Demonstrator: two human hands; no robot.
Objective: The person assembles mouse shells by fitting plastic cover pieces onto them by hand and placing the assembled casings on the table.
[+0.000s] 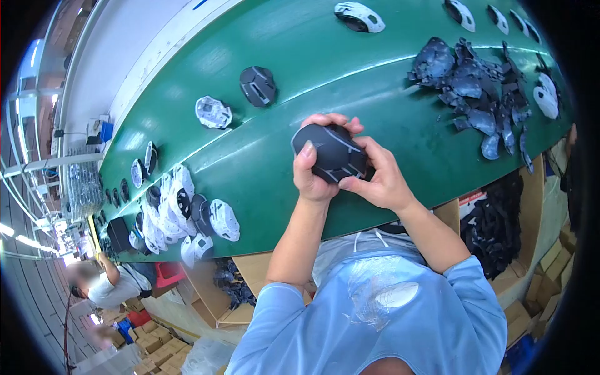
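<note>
A domed black plastic shell with thin grey lines (322, 145) is held above the green belt, close to my body. My left hand (310, 172) wraps round its left side, thumb on top and fingers over the far edge. With my right hand (382, 178), I grip its right side between thumb and fingers. The shell's underside is hidden. Beyond it on the belt, a similar black shell (258, 86) lies beside a white shell (213, 112).
Left of me is a heap of white and black shells (169, 209). Dark thin plastic pieces (469, 81) are piled at the right. More black-and-white shells (359, 17) lie along the green belt (350, 75). Boxes of dark parts (494, 231) stand below its edge. A person (115, 284) works far left.
</note>
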